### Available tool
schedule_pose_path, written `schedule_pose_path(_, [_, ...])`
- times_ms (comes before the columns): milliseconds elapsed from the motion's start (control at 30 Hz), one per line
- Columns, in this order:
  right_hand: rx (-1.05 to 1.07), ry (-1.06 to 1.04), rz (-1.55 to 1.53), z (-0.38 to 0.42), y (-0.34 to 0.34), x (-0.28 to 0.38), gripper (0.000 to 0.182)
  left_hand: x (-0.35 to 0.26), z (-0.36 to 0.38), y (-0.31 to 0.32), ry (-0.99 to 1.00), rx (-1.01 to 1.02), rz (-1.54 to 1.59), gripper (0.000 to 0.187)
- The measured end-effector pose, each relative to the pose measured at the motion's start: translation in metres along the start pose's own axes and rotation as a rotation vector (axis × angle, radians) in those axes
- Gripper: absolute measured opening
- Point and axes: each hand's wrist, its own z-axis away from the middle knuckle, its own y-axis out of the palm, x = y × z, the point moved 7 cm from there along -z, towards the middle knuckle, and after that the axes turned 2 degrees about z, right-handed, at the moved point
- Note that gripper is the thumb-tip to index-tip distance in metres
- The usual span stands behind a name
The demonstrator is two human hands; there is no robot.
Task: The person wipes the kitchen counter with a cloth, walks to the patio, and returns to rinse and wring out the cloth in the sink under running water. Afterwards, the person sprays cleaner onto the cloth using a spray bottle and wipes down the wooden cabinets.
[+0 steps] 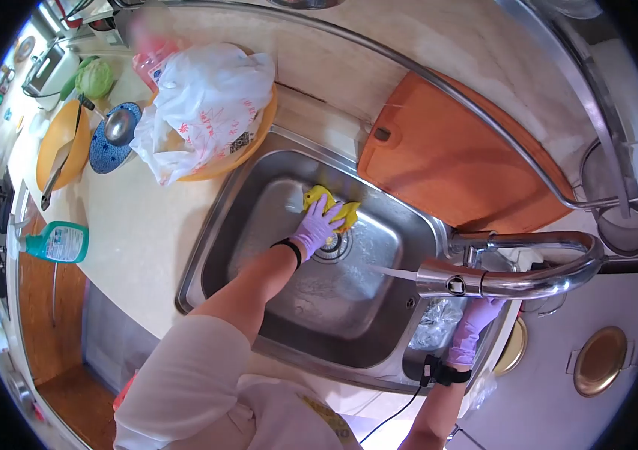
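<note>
My left hand (316, 226), in a purple glove, presses a yellow cloth (346, 217) against the far side of the metal sink (259, 247), just above the drain (332, 246). Its fingers bend over the cloth. Water streams from the pull-out head of the tap (450, 278) into the basin. My right hand (473, 324), gloved the same way, reaches over the small side basin toward the base of the tap. The tap's neck covers its fingertips, so what it touches is hidden. A clear plastic bag (436, 324) lies in the side basin beside it.
Behind the sink leans an orange cutting board (454, 154). At left stand a plastic bag (210, 105) in a yellow basin (265, 124), a ladle (119, 126) on a blue plate (109, 154), a yellow bowl (55, 142), a cabbage (94, 79) and a green bottle (64, 242).
</note>
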Motion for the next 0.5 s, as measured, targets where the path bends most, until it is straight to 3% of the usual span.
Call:
schedule_pose_path(67, [0.072, -0.159, 0.217, -0.014, -0.002, -0.033, 0.052, 0.016, -0.001, 0.037, 0.000, 0.009, -0.009, 0.046])
schedule_pose_path(133, [0.049, -0.133, 0.148, -0.015, -0.002, -0.035, 0.052, 0.041, 0.001, 0.046, -0.101, 0.173, -0.289, 0.049])
schedule_pose_path(167, [0.019, -0.106, 0.080, -0.016, -0.004, -0.036, 0.052, 0.059, 0.008, 0.035, -0.255, 0.256, -0.486, 0.053])
schedule_pose_path(200, [0.019, -0.104, 0.077, -0.014, -0.001, -0.031, 0.052, 0.072, 0.012, 0.034, -0.255, 0.256, -0.490, 0.053])
schedule_pose_path(267, [-0.063, 0.006, -0.126, -0.011, -0.001, -0.024, 0.038, 0.108, 0.031, 0.039, -0.492, 0.266, -0.015, 0.053])
schedule_pose_path(300, [-0.099, -0.017, -0.129, -0.011, -0.001, -0.024, 0.038, 0.104, 0.036, 0.035, -0.491, 0.265, -0.023, 0.053])
schedule_pose_path(367, [-0.065, 0.001, -0.071, 0.000, -0.001, 0.009, 0.040, 0.097, 0.064, 0.031, -0.759, 0.313, 0.185, 0.055])
schedule_pose_path(400, [-0.026, 0.018, -0.004, 0.004, 0.001, 0.020, 0.043, 0.079, 0.068, 0.012, -0.757, 0.312, 0.179, 0.055])
schedule_pose_path(433, [-0.090, -0.080, 0.048, 0.006, -0.001, 0.025, 0.041, 0.058, 0.078, -0.013, -0.851, 0.471, 0.052, 0.053])
schedule_pose_path(467, [-0.042, 0.073, -0.078, 0.006, 0.003, 0.020, 0.040, 0.039, 0.090, -0.026, -0.940, 0.630, -0.078, 0.051])
schedule_pose_path(500, [-0.060, -0.017, -0.038, 0.003, 0.003, 0.016, 0.040, 0.022, 0.096, -0.016, -0.937, 0.636, -0.082, 0.051])
